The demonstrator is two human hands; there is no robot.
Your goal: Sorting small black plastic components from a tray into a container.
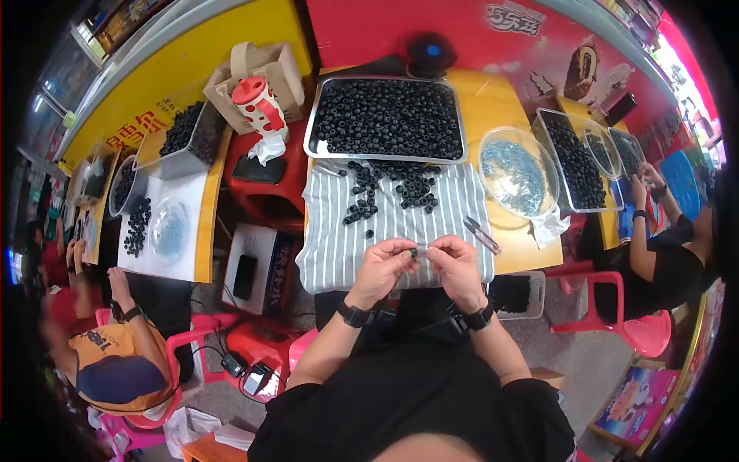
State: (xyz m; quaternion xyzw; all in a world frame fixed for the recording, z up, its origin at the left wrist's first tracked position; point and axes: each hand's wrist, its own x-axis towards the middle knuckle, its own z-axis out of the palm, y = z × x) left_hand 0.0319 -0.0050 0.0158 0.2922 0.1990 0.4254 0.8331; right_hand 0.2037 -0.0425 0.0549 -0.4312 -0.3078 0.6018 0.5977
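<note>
While left hand (382,269) pinches a black ring (413,252), right hand (459,269) has fingertips together just beside it, contents unclear; likely hand-fitting, next needing steady alignment.

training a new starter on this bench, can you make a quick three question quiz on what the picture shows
1. Multiple choice: what fills the large rectangular tray?
A) crumpled tissues
B) small black ring-shaped pieces
C) mobile phones

2. True or false: the left hand and right hand lie flat with all fingers spread.

3. Fill the gap: the small pointed tool by the striped cloth's edge is nearer the person's ____ hand.

Key:
1. B
2. False; both are curled, and the left fingertips pinch a small dark piece.
3. right
</note>
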